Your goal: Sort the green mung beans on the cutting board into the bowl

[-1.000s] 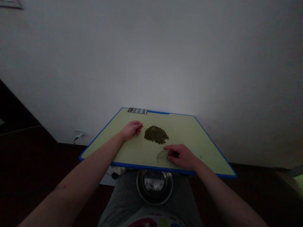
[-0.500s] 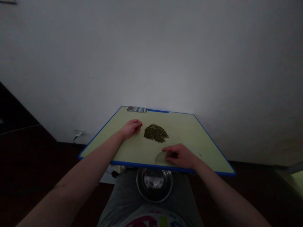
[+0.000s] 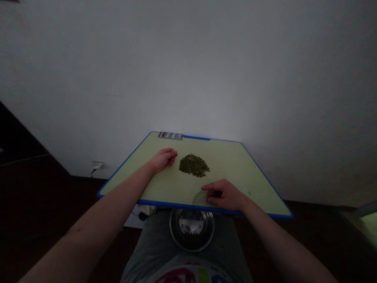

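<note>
A small heap of dark green-brown grains (image 3: 193,165) lies in the middle of a pale yellow-green table top with a blue rim (image 3: 235,163). My left hand (image 3: 163,158) rests on the table just left of the heap, fingers loosely curled, with nothing visible in them. My right hand (image 3: 225,194) lies near the front edge, fingers bent and pressed on a clear semicircular flat piece (image 3: 198,197) that sits right at the table's front rim.
A steel bowl (image 3: 191,230) holding a few grains sits on my lap just below the front rim. A phone (image 3: 170,135) lies at the far edge of the table. A white wall stands behind; a socket with a cable is low at the left.
My right hand has slid the clear piece a little toward the front rim, above the bowl. My left hand and the heap have stayed where they were.
</note>
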### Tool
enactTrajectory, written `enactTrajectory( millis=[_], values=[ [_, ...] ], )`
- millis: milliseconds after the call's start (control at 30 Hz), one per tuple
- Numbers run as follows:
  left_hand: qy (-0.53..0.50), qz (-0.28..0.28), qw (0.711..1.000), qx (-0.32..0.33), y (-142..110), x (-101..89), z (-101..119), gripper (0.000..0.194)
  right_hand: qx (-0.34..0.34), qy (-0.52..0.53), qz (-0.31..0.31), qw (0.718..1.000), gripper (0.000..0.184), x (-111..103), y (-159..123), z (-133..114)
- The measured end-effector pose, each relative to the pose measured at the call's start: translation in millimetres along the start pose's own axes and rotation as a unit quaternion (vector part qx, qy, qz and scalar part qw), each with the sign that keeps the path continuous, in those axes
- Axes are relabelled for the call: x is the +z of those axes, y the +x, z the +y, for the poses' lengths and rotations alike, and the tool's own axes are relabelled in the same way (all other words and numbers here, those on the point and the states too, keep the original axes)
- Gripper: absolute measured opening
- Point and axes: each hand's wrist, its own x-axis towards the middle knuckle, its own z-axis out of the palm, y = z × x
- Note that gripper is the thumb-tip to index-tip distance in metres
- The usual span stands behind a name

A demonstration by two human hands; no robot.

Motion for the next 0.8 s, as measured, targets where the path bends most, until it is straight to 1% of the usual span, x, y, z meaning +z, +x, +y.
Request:
enactTrajectory(
  millis=[133,267,333,400,533,600,800],
  values=[
    [0.001,-0.001,1.000,0.003,0.2,-0.6,-0.6,0.017,-0.005,0.004,0.002,1.000,0.038,0.6,-0.5,1.7],
    [-0.003,-0.005,1.000,0.006,0.8,-1.4,-1.5,0.017,0.012,0.000,0.018,1.000,0.037,-0.1,0.4,1.6],
    [-0.002,-0.007,1.000,0.009,1.4,-1.8,-2.3,0.018,0.024,-0.025,0.048,0.998,0.036,-1.4,2.5,2.3],
    [0.000,-0.009,1.000,0.013,1.8,-2.1,-3.0,0.019,0.034,-0.068,0.095,0.993,0.037,-3.1,5.4,4.0],
    [0.003,-0.009,1.000,0.012,1.7,-2.1,-3.1,0.020,0.064,-0.147,0.192,0.968,0.035,-6.2,10.4,7.9],
    [0.002,-0.009,1.000,0.004,1.1,-1.7,-2.4,0.020,0.077,-0.165,0.211,0.961,0.033,-6.7,11.8,8.9],
    [0.006,-0.002,1.000,-0.002,0.3,-0.8,-1.2,0.019,0.088,-0.182,0.224,0.953,0.033,-6.2,14.8,11.6]
  ],
)
